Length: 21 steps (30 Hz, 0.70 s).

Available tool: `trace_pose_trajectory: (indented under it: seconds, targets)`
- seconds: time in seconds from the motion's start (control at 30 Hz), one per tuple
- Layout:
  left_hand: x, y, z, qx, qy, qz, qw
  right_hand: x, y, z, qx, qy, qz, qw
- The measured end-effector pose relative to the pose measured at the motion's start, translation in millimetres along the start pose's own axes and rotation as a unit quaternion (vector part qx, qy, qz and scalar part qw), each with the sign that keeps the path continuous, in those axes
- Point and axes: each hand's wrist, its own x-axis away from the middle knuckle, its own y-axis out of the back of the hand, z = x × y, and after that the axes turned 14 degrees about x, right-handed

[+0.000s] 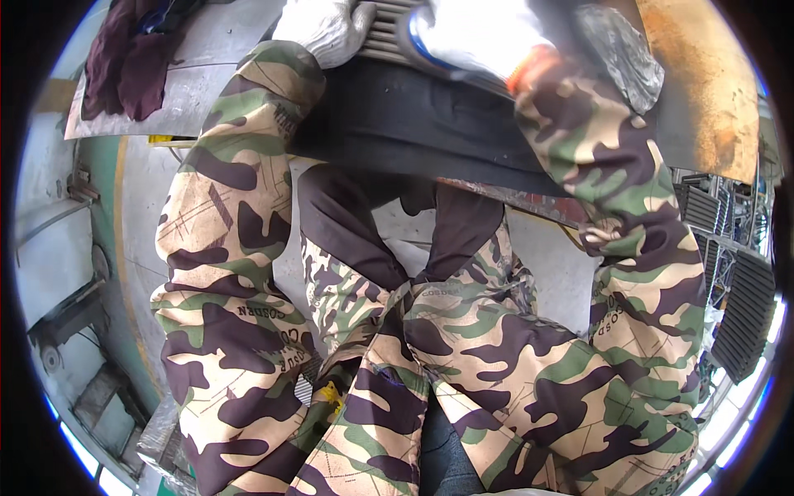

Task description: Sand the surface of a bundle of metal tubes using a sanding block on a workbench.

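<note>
My left hand (327, 31), in a white knitted glove, lies at the left end of a grey ribbed metal piece (385, 33). Its fingers are curled against the edge of that piece. My right hand (488, 37), also white-gloved with an orange cuff, is smeared by motion and overexposed. It is closed over a round, blue-edged thing (420, 43) that rests on or just over the ribs; its kind is hidden under the glove. Under both wrists a black sheet (413, 116) covers the front of the work table.
Dark maroon cloth (128, 66) lies on the metal tabletop (198, 83) at the far left. A crumpled clear plastic bag (624, 58) sits beside my right forearm, next to a rust-stained board (703, 74). Dark ribbed parts (743, 318) are stacked at the right.
</note>
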Motion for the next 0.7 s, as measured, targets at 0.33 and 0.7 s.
trace_pose_trajectory:
  seconds: [0.33,0.7]
  targets:
    - [-8,-7,-2,-0.023,0.007,-0.010,1.000,-15,-10,3,0.002,0.000,-0.008,1.000]
    - [-12,-10,-2,0.004,0.015,-0.022,1.000,-18,-3,4,0.009,-0.022,0.018,1.000]
